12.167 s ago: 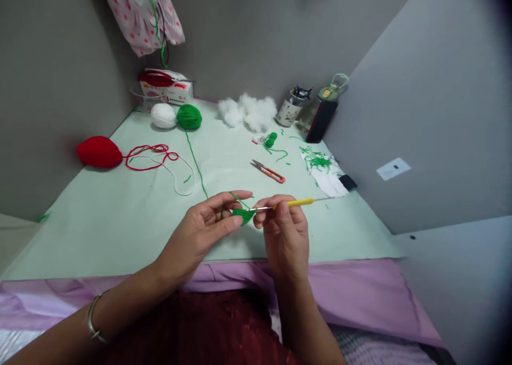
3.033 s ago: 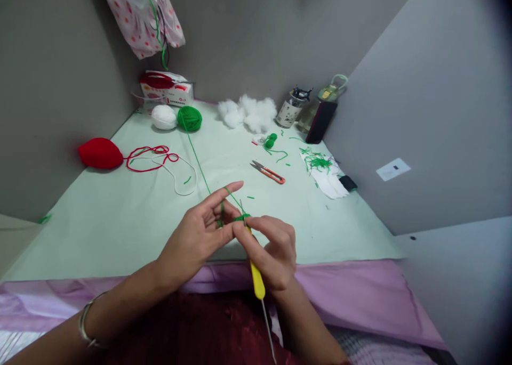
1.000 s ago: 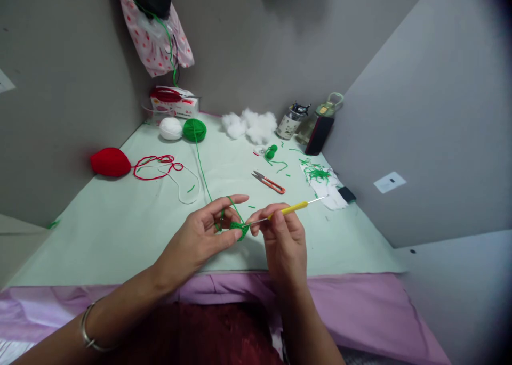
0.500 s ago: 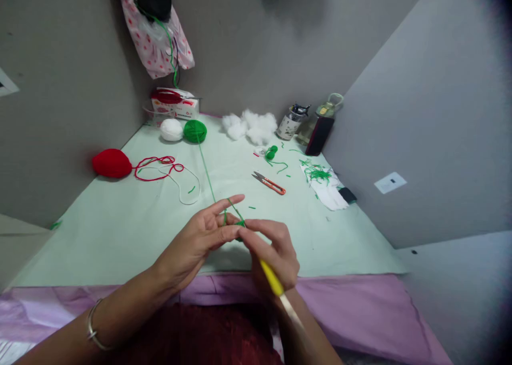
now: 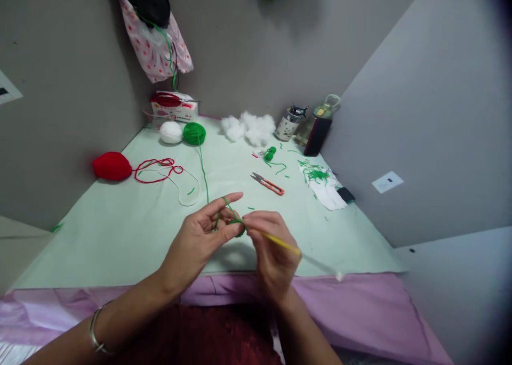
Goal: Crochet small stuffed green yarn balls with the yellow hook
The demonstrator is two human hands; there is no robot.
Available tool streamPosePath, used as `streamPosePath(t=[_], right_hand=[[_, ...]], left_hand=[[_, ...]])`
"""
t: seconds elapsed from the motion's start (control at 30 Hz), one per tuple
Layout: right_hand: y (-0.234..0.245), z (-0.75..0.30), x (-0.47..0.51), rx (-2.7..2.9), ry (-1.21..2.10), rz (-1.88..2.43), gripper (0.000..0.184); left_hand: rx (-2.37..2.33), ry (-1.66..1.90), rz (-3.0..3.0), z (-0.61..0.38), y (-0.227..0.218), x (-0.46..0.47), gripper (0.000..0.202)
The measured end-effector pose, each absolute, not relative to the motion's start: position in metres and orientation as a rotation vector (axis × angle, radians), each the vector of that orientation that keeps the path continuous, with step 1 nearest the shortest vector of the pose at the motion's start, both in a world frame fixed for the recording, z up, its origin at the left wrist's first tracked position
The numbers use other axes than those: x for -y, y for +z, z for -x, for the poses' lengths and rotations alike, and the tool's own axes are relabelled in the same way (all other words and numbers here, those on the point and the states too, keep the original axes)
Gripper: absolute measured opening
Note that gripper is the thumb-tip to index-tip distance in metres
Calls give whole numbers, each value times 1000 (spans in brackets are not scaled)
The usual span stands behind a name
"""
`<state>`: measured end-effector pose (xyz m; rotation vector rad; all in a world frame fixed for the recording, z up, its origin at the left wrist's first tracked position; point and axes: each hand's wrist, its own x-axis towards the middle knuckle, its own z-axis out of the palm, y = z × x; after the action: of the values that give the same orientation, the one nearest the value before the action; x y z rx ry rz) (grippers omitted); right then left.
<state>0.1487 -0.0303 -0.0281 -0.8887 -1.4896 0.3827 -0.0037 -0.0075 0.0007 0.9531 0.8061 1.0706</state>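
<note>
The crochet hook [image 5: 281, 242] has swung round to slant rightward, gripped by the right hand [image 5: 273, 250]; the left hand [image 5: 198, 240] pinches the green crochet piece [image 5: 239, 227] between both hands, above the tabletop's [image 5: 120, 232] near edge, its yarn [image 5: 204, 173] running to the far-edge green ball [image 5: 194, 133]

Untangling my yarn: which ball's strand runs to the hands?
The green ball beside the white ball: only its strand runs to the left hand.
</note>
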Motion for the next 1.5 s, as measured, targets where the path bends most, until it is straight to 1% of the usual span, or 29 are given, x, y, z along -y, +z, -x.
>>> streamPosePath(t=[0.07, 0.13, 0.2, 0.3, 0.33, 0.4, 0.53, 0.67, 0.8, 0.9, 1.07, 1.2, 1.27, 1.37, 1.5], right_hand=[[-33, -149, 33, 1622, 119, 933, 45], [-35, -151, 33, 1660, 29, 908, 49], [-33, -153, 31, 1556, 194, 879, 41], [-26, -156, 26, 1255, 616, 847, 24], [-24, -156, 25, 1185, 720, 825, 20], [-23, -155, 23, 1153, 828, 791, 17], [-24, -152, 23, 1233, 798, 826, 16], [-26, -152, 23, 1230, 782, 821, 16], [-29, -155, 21, 1164, 878, 802, 14], [-29, -155, 20, 1148, 920, 797, 14], [-23, -151, 23, 1255, 733, 846, 15], [-24, -150, 24, 1242, 645, 919, 16], [-26, -151, 23, 1214, 689, 926, 14], [-28, -154, 21, 1134, 860, 850, 12], [-26, -157, 18, 1013, 1015, 766, 10]], left_hand=[[-751, 1021, -831, 3, 1, 7, 52], [-657, 902, -692, 4, 0, 4, 50], [-606, 828, -602, 6, 0, 0, 45], [-627, 882, -613, 7, -1, -3, 42], [-640, 910, -651, 7, -2, -2, 42], [-653, 947, -750, 6, -3, 0, 43], [-685, 942, -904, 4, -6, 5, 44], [-703, 941, -899, 5, -6, 5, 54], [-697, 919, -867, 6, -4, 4, 64], [-695, 904, -882, 6, -4, 3, 67], [-777, 930, -1019, 5, -4, 2, 65], [-794, 934, -1043, 4, -5, 2, 57], [-776, 924, -1013, 4, -6, 3, 54], [-747, 915, -935, 3, -5, 5, 51], [-738, 904, -882, 4, -1, 6, 54]])
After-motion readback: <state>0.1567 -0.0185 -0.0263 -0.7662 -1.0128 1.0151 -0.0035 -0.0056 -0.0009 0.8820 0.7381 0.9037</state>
